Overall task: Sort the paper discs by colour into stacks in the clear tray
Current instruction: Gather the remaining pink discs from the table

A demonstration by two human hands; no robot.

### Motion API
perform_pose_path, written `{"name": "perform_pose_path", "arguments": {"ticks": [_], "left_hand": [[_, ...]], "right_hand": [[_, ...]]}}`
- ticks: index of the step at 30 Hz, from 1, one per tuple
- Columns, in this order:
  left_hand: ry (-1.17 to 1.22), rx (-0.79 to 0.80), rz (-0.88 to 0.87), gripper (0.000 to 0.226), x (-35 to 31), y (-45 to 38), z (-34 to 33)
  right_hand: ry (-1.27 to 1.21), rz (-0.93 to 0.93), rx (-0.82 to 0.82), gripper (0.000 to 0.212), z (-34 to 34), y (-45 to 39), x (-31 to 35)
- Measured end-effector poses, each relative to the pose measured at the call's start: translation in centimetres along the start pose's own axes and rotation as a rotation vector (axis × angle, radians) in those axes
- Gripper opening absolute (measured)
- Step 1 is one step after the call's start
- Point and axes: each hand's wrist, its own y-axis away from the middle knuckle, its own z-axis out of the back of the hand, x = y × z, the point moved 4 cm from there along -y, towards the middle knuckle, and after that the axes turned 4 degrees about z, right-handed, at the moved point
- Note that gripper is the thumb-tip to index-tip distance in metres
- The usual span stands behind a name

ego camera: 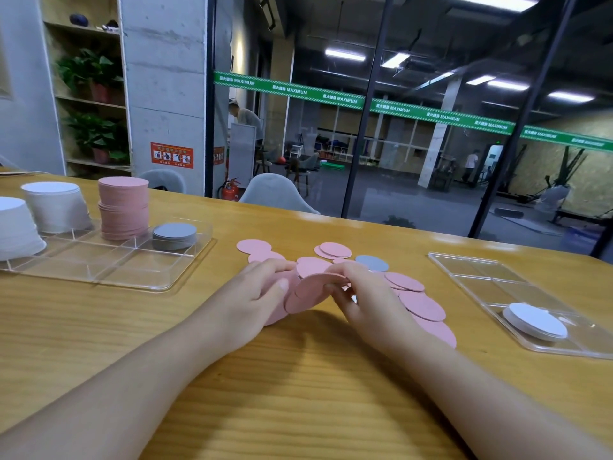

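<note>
While gripped: pink discs (300,298) between fingers (335,288)

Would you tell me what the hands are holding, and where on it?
Both hands, left and right, hold a bunch of pink discs by its opposite edges.

a long wooden table (298,393) with a yellow grain is seen in front. behind it, a glass wall (414,144) with dark frames is crossed by a green strip (391,109) with white letters. a grey concrete pillar (162,94) carries a red sign (171,155). on the left, potted plants (93,74) are kept on a wooden shelf (86,101). two grey chairs (277,192) and a red fire extinguisher (230,190) are placed near the glass. beyond it, a dark hall is lit by ceiling lamps (345,55).
</note>
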Motion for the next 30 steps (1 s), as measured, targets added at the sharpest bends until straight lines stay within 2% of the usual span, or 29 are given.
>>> {"name": "perform_pose_path", "arguments": {"ticks": [6,13,17,23,30], "left_hand": [[-0.145,0.011,-0.069,0.043,0.0,0.1,-0.4],[-0.130,0.009,-0.093,0.049,0.0,-0.1,-0.4],[-0.143,-0.126,-0.006,0.046,1.4,-0.6,0.9],[-0.133,-0.295,0.178,0.046,3.6,-1.1,2.8],[-0.114,-0.312,0.190,0.046,4.0,-1.4,2.9]], "right_hand": [[0.070,-0.058,0.132,0.045,-1.9,0.2,0.3],[0.004,-0.024,0.070,0.047,-2.7,-0.3,1.7],[-0.078,-0.066,-0.009,0.050,-2.9,-0.7,1.5],[0.012,-0.152,0.160,0.059,-4.5,-1.3,-0.2],[0.030,-0.164,0.202,0.059,-5.6,-3.2,0.2]]}}
